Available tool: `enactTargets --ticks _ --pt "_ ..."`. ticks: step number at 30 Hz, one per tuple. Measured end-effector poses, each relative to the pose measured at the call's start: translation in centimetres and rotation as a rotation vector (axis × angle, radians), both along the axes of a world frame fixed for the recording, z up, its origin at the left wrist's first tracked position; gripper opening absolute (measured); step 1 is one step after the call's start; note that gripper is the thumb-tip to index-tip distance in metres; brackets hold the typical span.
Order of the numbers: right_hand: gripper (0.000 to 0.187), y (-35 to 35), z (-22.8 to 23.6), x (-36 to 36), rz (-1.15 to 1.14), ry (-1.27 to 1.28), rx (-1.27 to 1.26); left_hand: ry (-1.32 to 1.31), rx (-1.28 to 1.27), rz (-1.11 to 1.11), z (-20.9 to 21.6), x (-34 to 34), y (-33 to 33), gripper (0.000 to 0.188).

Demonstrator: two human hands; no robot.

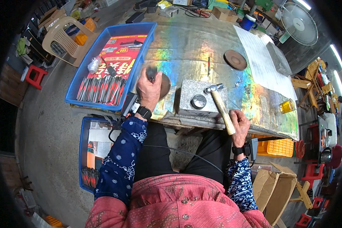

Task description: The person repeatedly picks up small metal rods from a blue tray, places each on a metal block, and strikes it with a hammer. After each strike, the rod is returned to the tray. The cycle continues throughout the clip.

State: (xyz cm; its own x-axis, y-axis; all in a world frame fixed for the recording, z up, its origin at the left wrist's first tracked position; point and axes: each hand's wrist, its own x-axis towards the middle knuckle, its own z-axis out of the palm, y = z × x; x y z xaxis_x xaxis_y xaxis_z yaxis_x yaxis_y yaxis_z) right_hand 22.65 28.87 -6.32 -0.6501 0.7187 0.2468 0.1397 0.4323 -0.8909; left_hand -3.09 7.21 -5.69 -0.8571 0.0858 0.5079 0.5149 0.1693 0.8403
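One metal block [188, 88] stands near the close edge of a bench [184, 51], seen from the head camera, looking down. On the block sit a black puck [198, 101] and a hammer [221, 106], the hammer's head toward the block's far right corner, its wooden handle jutting past the near edge. Left of the block, the left hand [149, 91] is closed around a dark piece [151, 72], too blurred to make out, beside or over a brown disc [165, 86]. Right of the block, the right hand [239, 122] has its fingers curled in close beside the handle's end; whether they touch it or hold something small, I cannot tell. Beyond the block lies a thin dark rod [209, 66]. Well left of the block, a blue tray [149, 40] holds a row of red and black pieces [102, 90].

The step in hand seems to be handling the dark piece near the disc, with the hammer lying unused on the block. The next move probably calls for a steady left grip and, for any hammering, a fuller right-hand hold on the handle.
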Motion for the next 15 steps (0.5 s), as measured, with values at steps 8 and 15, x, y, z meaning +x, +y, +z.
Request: enactTargets --ticks 8,15 --pt "0.022 0.0 0.1 -0.2 -0.012 -0.004 0.039 0.062 -0.034 0.011 0.7 0.1 0.0 0.013" --pt "0.023 0.4 -0.2 0.2 0.029 -0.014 0.041 -0.036 0.094 -0.143 5.1 2.8 -3.3 0.024"
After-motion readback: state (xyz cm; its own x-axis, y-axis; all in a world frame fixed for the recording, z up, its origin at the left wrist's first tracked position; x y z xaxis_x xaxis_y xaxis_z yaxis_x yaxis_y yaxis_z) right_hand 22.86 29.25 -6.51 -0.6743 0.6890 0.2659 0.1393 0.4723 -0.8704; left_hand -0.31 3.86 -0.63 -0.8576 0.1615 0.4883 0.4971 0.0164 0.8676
